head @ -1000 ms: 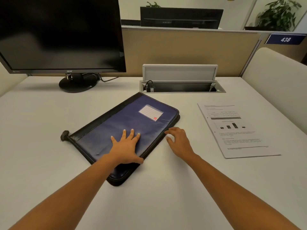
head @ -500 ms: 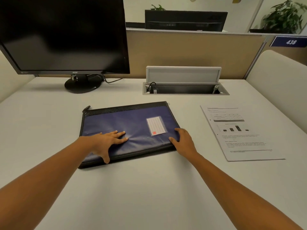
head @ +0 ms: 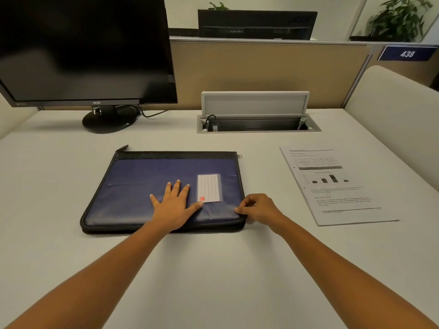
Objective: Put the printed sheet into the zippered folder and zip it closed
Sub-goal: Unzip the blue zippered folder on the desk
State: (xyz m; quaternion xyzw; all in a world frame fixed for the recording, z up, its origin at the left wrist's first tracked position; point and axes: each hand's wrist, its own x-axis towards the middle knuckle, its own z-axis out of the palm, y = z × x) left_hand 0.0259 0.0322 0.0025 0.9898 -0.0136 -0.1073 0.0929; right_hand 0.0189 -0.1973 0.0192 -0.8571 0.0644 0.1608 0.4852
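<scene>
Lying flat on the white desk [head: 71, 186], the blue zippered folder [head: 142, 186] sits square to the person, zipped along its edges. The left hand [head: 174, 205] presses on its cover, fingers spread and gripping nothing. The right hand [head: 259, 207] is curled at the folder's near right corner — pinching its edge, it seems. The printed sheet [head: 337, 186] lies apart to the right.

The left hand [head: 174, 206] lay flat, fingers spread, on the closed blue folder [head: 133, 186]. The right hand [head: 257, 208] pinched the folder's near right corner. The printed sheet [head: 337, 186] lay apart on the tabletop [head: 213, 269].
</scene>
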